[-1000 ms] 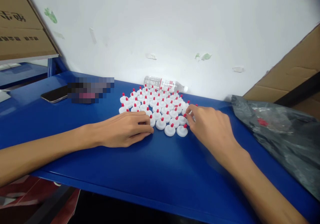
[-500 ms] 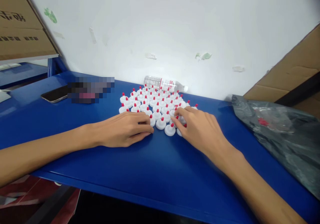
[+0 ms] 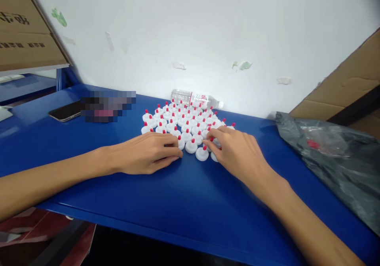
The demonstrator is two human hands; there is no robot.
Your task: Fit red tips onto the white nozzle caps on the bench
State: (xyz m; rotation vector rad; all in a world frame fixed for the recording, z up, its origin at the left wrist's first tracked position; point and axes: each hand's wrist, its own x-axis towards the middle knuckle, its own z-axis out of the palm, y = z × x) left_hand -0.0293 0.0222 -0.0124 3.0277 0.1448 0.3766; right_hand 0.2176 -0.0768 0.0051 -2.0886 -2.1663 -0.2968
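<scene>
Many white round caps with red tips (image 3: 191,146) stand upright in a close cluster on the blue table (image 3: 184,206). My left hand (image 3: 148,151) rests at the cluster's near left edge, its fingers curled and pressed together against the caps. Whatever lies under those fingers is hidden. At the near right side, my right hand (image 3: 234,151) has its thumb and index finger closed around one red-tipped cap (image 3: 211,139), which is still among the others. The palm covers part of the caps beside it.
Behind the caps a clear plastic bottle (image 3: 196,99) lies on its side by the white wall (image 3: 202,32). A phone (image 3: 65,111) and a blurred-out item (image 3: 103,107) are at left. A grey plastic bag (image 3: 335,179) with a clear bag of red pieces (image 3: 313,144) lies right, near cardboard (image 3: 350,76).
Both hands hold almost the same positions. The right index finger and thumb have shifted very slightly, and a cap beneath the right hand has moved a touch to the right.
</scene>
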